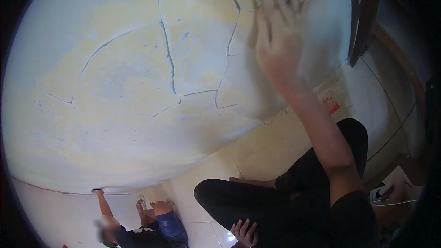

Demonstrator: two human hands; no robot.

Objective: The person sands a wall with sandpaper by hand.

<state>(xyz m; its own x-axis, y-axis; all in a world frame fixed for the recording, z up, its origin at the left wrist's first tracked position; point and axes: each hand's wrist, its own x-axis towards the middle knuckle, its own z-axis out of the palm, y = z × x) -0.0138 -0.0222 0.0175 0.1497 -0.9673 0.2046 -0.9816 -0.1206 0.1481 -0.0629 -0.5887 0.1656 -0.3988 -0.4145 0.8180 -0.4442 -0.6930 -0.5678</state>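
At one o'clock, the right hand [280, 32], fingers extended, is raised to the wall [124, 78]; its hold cannot be told. At six, the left hand [245, 233] is laid half-open on a leg [220, 197].

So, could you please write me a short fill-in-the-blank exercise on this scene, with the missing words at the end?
1. The person's right hand reaches up to the ____.
2. The left hand is down by the person's trousers, which are ____.
3. The co-worker at lower left wears ____ shorts.
4. The bright patch beside the raised arm is ____.

Missing words: wall; black; blue; red.
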